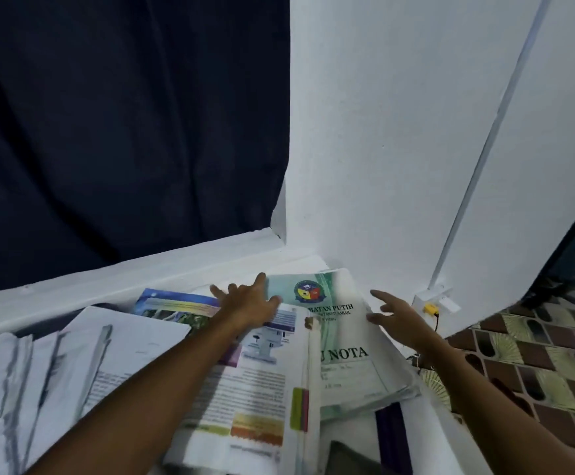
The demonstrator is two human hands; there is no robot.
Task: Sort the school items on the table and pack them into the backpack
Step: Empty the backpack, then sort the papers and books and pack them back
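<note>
The white worktop (pixel 354 440) sat in a corner of white wall (pixel 399 132), dark curtain (pixel 107 114) far left, patterned floor (pixel 536 365) right. My left hand (pixel 250 305) lay spread on the green notebook (pixel 342 337); my right hand (pixel 396 315) hovered unclenched beside it.

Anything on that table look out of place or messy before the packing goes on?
Yes. The books lie in a loose, overlapping heap, not sorted. The open textbook overlaps the left edge of the green notebook, and the white papers at left lie skewed. Both the left hand and right hand are open.
</note>
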